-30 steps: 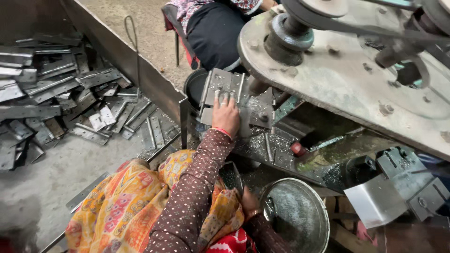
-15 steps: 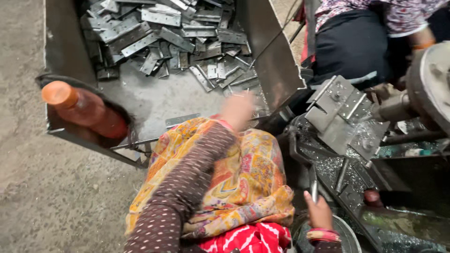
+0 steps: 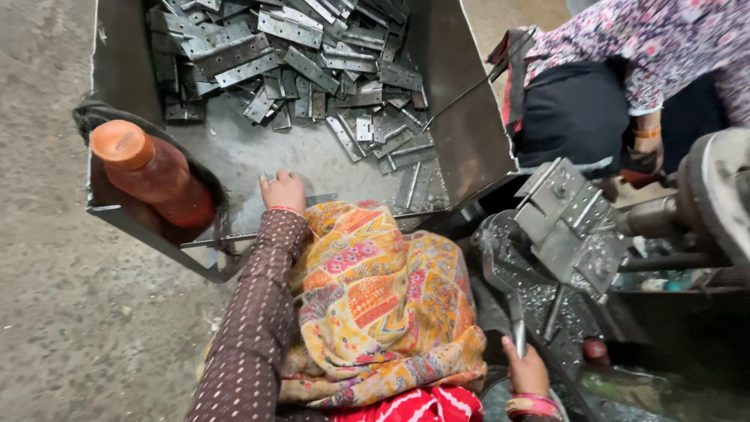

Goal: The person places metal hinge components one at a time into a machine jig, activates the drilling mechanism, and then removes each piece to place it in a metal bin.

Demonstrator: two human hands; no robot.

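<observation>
**Entry: reach into the metal bin, hands and stock**

Landmark: the metal bin (image 3: pixel 457 148).

1. Right hand (image 3: pixel 527 371), nearest, on the near right of the bin beside the press. Fingers closed around a thin metal strip (image 3: pixel 517 322) that stands upright; the wrist carries bangles.
2. Patterned scarf (image 3: pixel 383 305), draped over the bin's near edge, between the two hands.
3. Left hand (image 3: pixel 283 191), just inside the bin at its near wall, palm down on the bare floor of the bin. Fingers spread and flat, holding nothing.
4. Orange bottle (image 3: pixel 152 172), wedged in the bin's near left corner.
5. Hinge plates (image 3: pixel 312 70), heaped at the bin's far end, well apart from the left hand.
6. Press (image 3: pixel 570 227), just right of the bin.
7. Another person, seated beyond the bin's right wall.

Step judged: a fetch of fresh stock, plate not yet taken. The next move calls for a longer reach toward the heap.

Unclear: the scarf hides the bin's near right floor; the right palm is cut off; the press die is hard to read.
</observation>
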